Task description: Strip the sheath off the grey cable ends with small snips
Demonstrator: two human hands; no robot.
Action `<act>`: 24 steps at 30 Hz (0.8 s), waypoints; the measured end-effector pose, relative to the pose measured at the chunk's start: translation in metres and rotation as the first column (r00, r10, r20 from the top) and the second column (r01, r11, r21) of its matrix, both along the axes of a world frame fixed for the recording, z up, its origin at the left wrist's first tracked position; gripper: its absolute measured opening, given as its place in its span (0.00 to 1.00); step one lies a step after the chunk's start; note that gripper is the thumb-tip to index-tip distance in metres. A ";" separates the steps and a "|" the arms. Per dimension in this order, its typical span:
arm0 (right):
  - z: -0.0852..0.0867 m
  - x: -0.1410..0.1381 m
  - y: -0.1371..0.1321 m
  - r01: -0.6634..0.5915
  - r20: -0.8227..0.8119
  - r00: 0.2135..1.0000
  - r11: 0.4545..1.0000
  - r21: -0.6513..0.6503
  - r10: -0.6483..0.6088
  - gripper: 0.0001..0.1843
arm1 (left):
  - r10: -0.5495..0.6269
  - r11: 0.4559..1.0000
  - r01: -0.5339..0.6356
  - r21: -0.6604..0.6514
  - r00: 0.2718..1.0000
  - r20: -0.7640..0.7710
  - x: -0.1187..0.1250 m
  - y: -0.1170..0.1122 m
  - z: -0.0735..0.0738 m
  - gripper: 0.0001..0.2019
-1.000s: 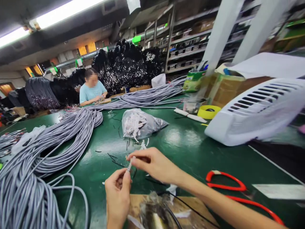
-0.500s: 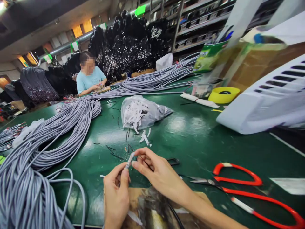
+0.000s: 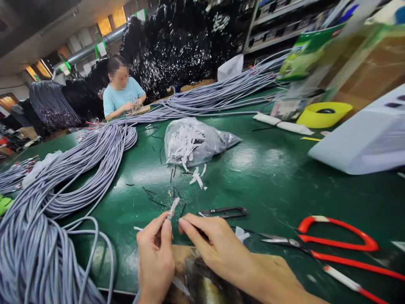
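Upright between the thumb and index finger of my left hand (image 3: 156, 253) is the end of a grey cable (image 3: 173, 209). Its tip is whitish and rough, like stripped shielding or wrapping. My right hand (image 3: 218, 240) is just to the right, apart from the tip, with its fingers closed. A dark sliver shows within those fingers, but I cannot make out what it is. Behind the right hand lie small black snips (image 3: 224, 212) on the green table (image 3: 268, 190). Red-handled scissors (image 3: 299, 244) rest to the right.
Large bundles of grey cable (image 3: 91, 169) cover the left side. A clear bag of white scraps (image 3: 196, 141) sits ahead, with black trimmings nearby. Yellow tape (image 3: 325, 114) and a white plastic bin (image 3: 363, 139) stand right. A person (image 3: 122, 95) works across the table.
My right hand has let go of the whitish cable tip and drawn back a little, down and right. The tip now stands straighter in my left hand. The view has shifted slightly.
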State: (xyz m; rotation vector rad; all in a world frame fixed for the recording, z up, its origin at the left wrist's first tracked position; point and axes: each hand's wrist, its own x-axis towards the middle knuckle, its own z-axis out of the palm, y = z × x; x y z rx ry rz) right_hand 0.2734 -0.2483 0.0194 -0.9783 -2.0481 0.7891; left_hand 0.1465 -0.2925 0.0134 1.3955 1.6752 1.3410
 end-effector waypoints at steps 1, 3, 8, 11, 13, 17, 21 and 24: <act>0.000 0.000 0.000 0.002 -0.008 1.000 1.000 0.004 -0.002 0.22 | -0.030 1.000 0.030 0.008 0.999 -0.021 0.000 0.000 0.001 0.16; 0.001 0.001 0.000 -0.002 -0.020 1.000 1.000 0.002 0.002 0.23 | -0.091 0.996 0.092 0.022 0.994 -0.065 0.001 0.000 0.002 0.15; -0.002 0.001 -0.005 0.023 -0.038 0.999 0.981 0.191 -0.016 0.21 | -0.074 0.993 0.095 0.069 0.965 -0.251 0.002 0.000 0.004 0.14; -0.006 0.000 -0.008 0.063 -0.028 0.998 0.901 0.430 -0.056 0.21 | -0.052 0.992 0.086 0.094 0.946 -0.319 0.002 -0.001 0.004 0.14; -0.006 0.000 -0.008 0.063 -0.013 0.998 0.853 0.519 -0.065 0.22 | -0.042 0.991 0.083 0.110 0.941 -0.335 0.002 -0.002 0.003 0.14; -0.003 -0.002 -0.006 0.074 -0.029 0.997 0.903 0.424 -0.068 0.21 | 0.001 0.983 0.076 0.168 0.909 -0.416 0.001 -0.006 0.000 0.13; -0.003 -0.005 -0.007 0.142 -0.086 0.990 0.828 0.542 -0.113 0.20 | 0.046 0.967 0.079 0.241 0.881 -0.471 0.000 -0.008 0.001 0.13; -0.004 -0.006 -0.006 0.154 -0.102 0.988 0.731 0.665 -0.115 0.19 | 0.041 0.966 0.078 0.245 0.893 -0.448 0.000 -0.007 0.002 0.13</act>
